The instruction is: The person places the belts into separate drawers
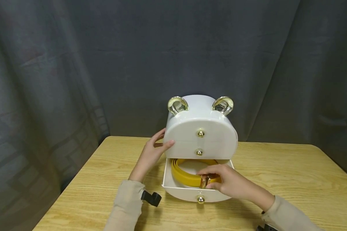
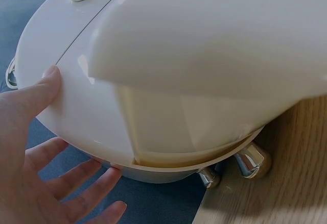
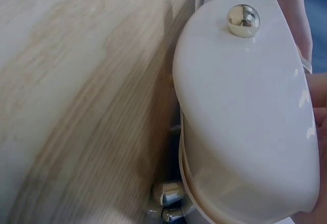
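- While the white drawer box (image 1: 200, 128) stands upright near the far middle of the wooden worktop (image 1: 292, 179), a grey curtain (image 1: 60, 70) hangs to the left of the box and behind it.
- Left of the box, the left hand (image 1: 151, 154) rests against its side wall; the grip is spread, the fingers straight, the thumb tip laid on the front face beside the closed drawers.
- In the left wrist view the thumb (image 2: 43, 86) touches the rim of the box front, and the other fingers (image 2: 76, 183) lie flat under the curved wall.
- On the box top, two shiny gold-rimmed ears (image 1: 177, 105) stand, one at each side.
- On the box front, two closed drawers sit one above the other, each with a small gold knob (image 1: 200, 133).
- Below these, the bottom drawer (image 1: 188, 192) is pulled out toward the person, with a gold knob of its own on its front.
- Inside that drawer lies a coiled yellow belt (image 1: 185, 175), resting against the drawer's front wall.
- At the right of the drawer, the right hand (image 1: 228, 183) reaches in; its grip pinches the belt at the gold buckle (image 1: 203, 182).
- Under the box, the right wrist view shows chrome feet (image 3: 168, 193) on the worktop.
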Demonstrator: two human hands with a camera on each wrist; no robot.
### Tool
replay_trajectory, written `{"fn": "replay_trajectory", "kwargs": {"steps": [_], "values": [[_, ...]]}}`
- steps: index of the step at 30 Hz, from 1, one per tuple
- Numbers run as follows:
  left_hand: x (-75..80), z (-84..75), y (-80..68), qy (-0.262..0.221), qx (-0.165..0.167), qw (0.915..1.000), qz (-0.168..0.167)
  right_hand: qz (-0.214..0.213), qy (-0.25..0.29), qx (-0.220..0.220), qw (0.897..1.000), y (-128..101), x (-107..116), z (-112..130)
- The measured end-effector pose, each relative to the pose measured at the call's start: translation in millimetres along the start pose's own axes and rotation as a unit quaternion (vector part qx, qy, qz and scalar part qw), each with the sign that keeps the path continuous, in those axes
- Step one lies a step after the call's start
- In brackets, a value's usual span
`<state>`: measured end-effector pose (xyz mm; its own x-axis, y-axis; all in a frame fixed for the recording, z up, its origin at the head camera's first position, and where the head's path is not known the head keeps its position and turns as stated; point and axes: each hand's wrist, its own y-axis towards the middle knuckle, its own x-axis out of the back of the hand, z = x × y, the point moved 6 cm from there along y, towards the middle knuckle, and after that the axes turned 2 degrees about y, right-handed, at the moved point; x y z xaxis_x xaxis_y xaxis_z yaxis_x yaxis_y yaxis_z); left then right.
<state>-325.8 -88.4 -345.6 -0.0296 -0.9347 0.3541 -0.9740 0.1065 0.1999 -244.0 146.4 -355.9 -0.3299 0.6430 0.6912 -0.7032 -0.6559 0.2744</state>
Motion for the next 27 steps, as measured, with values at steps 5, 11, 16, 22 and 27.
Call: {"fn": "replay_trajectory", "kwargs": {"steps": [5, 11, 16, 22, 27], "values": [[0.2, 0.1, -0.2, -0.001, 0.001, 1.0, 0.0, 0.023, 0.009, -0.011, 1.0, 1.1, 0.7, -5.4], [0.2, -0.8, -0.6, -0.003, -0.002, 1.0, 0.0, 0.052, 0.001, 0.007, 0.999, 3.5, 0.7, -7.0], [0.0, 0.1, -0.1, -0.005, -0.003, 1.0, 0.001, 0.078, -0.02, 0.031, 0.996, 5.8, 0.3, -6.2], [0.3, 0.7, 0.0, -0.005, -0.004, 1.0, -0.001, 0.113, -0.024, 0.029, 0.993, 8.6, -1.4, -8.2], [-0.2, 0.5, 0.8, -0.003, -0.006, 1.0, -0.002, 0.129, -0.025, 0.031, 0.991, 10.4, -1.2, -7.3]]}}
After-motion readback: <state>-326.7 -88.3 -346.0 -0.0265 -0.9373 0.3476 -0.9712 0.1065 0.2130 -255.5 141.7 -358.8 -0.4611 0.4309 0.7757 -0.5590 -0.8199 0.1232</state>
